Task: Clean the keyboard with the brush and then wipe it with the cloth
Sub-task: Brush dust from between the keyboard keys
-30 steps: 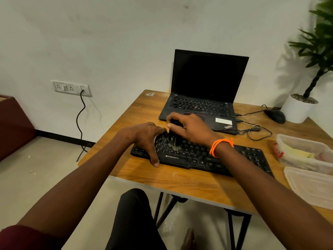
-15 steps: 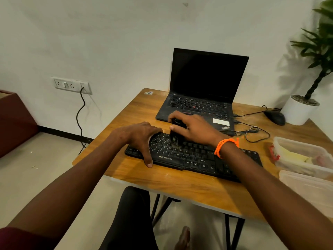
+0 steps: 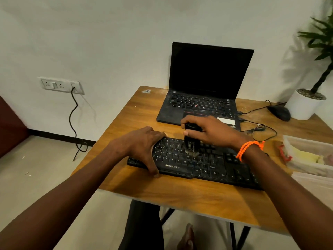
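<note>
Wooden table (image 3: 126,184) fills middle of scene; open laptop (image 3: 207,87) at far side, screen dark; black keyboard (image 3: 207,168) lies across near half, just in front of laptop; plastic tub (image 3: 310,154) at right edge, yellow thing inside, cloth or not cannot tell; left hand (image 3: 142,147) rests flat on keyboard's left end, fingers spread; right hand (image 3: 212,131) grips brush (image 3: 191,141) upright, bristles touching middle keys; mouse (image 3: 279,112) far right beside white plant pot (image 3: 304,105).
</note>
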